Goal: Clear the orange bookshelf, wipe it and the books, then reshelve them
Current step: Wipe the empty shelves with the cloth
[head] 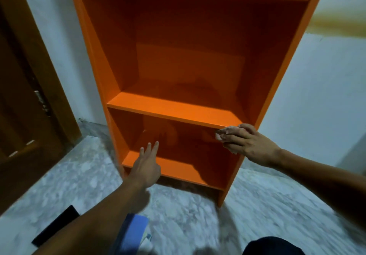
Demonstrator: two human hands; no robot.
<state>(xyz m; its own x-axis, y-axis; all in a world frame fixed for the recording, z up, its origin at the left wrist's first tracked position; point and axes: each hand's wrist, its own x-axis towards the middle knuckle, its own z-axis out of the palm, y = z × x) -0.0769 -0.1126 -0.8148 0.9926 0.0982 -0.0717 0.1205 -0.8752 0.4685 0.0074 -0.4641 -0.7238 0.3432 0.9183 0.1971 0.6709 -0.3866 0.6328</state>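
The orange bookshelf (178,112) stands against the white wall, and every shelf in view is bare. My left hand (146,165) reaches to the front of the bottom shelf (178,168) with its fingers straight and spread, holding nothing. My right hand (243,141) is at the right end of the middle shelf's front edge. Its fingers curl round a small pale cloth (223,132), which is blurred and mostly hidden. A blue book (134,233) lies on the floor under my left forearm, on top of other partly hidden books.
A flat black object (55,225) lies on the marble floor (188,215) at the lower left. A brown wooden door (23,96) fills the left side. My dark-clothed knee (273,246) shows at the bottom right.
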